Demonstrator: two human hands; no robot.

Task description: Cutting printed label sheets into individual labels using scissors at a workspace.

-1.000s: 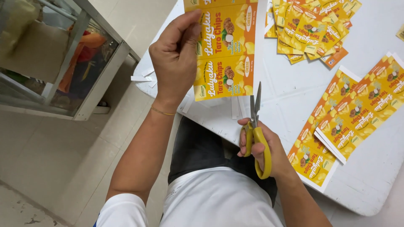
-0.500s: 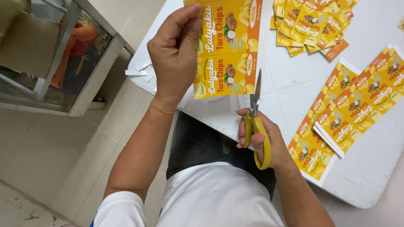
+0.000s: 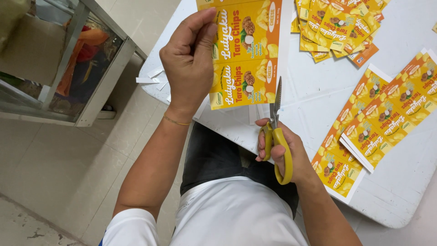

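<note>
Closest to the person's lap, the right hand (image 3: 284,152) grips yellow-handled scissors (image 3: 277,132), blades pointing up at the lower right edge of a printed yellow label sheet (image 3: 243,54). The left hand (image 3: 189,64) pinches that sheet by its left side, above the white table (image 3: 314,98). Further off, uncut sheets (image 3: 382,120) lie at the right and a heap of cut labels (image 3: 339,27) beyond.

Pale tiled floor (image 3: 54,173); white table (image 3: 400,191), glass-fronted metal cabinet (image 3: 91,91) at left
</note>
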